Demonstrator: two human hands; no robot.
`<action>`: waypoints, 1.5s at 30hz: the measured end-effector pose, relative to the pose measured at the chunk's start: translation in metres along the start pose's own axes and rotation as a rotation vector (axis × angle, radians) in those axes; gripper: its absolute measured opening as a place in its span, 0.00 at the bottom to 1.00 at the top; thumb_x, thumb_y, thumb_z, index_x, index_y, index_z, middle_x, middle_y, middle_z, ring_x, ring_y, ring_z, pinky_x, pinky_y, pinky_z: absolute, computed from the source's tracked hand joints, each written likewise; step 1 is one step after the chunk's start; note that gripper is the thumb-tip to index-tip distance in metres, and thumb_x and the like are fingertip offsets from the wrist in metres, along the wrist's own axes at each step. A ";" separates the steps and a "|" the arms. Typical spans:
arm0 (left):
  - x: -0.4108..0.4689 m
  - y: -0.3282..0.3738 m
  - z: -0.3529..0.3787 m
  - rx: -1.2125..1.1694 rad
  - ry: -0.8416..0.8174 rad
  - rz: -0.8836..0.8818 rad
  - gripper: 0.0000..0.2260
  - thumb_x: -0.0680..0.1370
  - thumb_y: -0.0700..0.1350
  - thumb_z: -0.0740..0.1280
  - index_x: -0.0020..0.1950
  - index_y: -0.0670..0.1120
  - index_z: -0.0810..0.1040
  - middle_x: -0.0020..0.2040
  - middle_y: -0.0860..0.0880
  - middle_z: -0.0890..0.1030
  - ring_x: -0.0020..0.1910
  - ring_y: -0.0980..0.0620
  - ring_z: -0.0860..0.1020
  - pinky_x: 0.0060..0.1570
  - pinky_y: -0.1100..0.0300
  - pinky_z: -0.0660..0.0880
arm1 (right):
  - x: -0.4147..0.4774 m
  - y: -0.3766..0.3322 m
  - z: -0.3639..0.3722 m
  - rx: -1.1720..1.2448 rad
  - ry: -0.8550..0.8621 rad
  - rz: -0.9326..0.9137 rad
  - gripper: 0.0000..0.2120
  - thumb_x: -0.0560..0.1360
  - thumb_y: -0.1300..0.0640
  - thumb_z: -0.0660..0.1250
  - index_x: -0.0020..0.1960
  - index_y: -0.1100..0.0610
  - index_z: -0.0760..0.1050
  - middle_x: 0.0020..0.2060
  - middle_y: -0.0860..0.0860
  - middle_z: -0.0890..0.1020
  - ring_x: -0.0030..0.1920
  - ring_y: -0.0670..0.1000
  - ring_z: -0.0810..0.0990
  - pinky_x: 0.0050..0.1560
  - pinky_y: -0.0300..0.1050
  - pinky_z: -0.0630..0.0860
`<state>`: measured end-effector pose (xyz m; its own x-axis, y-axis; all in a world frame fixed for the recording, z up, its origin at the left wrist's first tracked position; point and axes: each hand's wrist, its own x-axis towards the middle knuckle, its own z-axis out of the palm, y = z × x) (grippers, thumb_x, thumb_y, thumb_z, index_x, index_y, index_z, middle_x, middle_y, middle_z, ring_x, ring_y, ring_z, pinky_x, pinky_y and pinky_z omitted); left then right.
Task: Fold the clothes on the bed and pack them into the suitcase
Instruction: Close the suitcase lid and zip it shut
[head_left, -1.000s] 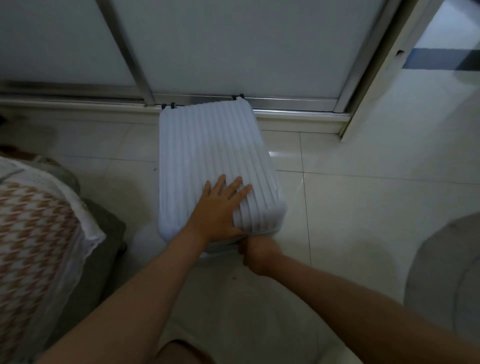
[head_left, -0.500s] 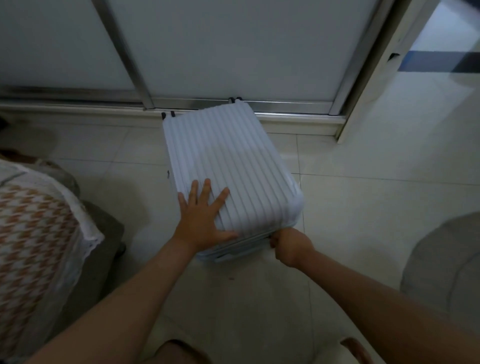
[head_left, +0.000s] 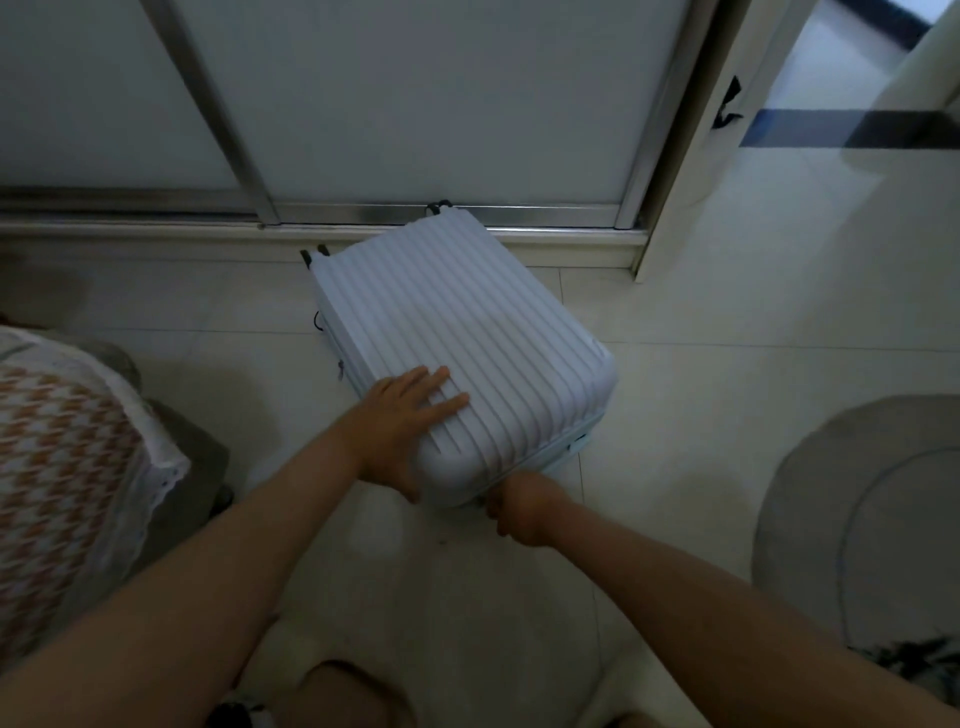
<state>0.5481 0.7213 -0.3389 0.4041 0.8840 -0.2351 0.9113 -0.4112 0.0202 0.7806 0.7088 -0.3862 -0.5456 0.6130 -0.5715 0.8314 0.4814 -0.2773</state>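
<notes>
The glossy tiled floor gives little grip. The bed, left of the suitcase, shows only a checked cover. The suitcase lies closed and flat by the sliding door's sill, so a sideways tug could send it skating. The left hand presses its near corner with fingers spread flat; too much weight may pinch the seam. The right hand has its fingers curled tight at the near edge, apparently on a hidden zip pull, which could snag if jerked.
</notes>
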 end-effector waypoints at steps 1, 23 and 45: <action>0.000 -0.006 -0.002 0.050 0.036 0.057 0.59 0.57 0.70 0.75 0.79 0.58 0.47 0.80 0.43 0.47 0.78 0.41 0.49 0.74 0.43 0.50 | -0.002 0.002 -0.004 -0.044 -0.015 -0.012 0.16 0.79 0.58 0.67 0.66 0.56 0.77 0.62 0.54 0.79 0.62 0.56 0.77 0.60 0.50 0.74; 0.226 0.183 -0.026 -0.027 0.214 -0.145 0.46 0.69 0.73 0.62 0.80 0.55 0.50 0.80 0.45 0.50 0.76 0.36 0.53 0.72 0.41 0.54 | -0.024 0.207 -0.006 0.436 0.461 0.539 0.13 0.77 0.57 0.60 0.57 0.54 0.79 0.56 0.54 0.82 0.58 0.58 0.79 0.54 0.45 0.73; 0.281 0.143 -0.010 0.056 0.398 0.029 0.51 0.59 0.81 0.54 0.77 0.57 0.61 0.78 0.46 0.60 0.75 0.34 0.58 0.68 0.29 0.55 | 0.024 0.303 -0.038 0.284 0.646 0.518 0.15 0.83 0.50 0.56 0.52 0.59 0.77 0.50 0.58 0.79 0.49 0.61 0.79 0.46 0.48 0.72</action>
<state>0.7933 0.9131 -0.3918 0.4386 0.8844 0.1595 0.8978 -0.4392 -0.0338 1.0153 0.8932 -0.4547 0.0269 0.9879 -0.1529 0.9390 -0.0774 -0.3352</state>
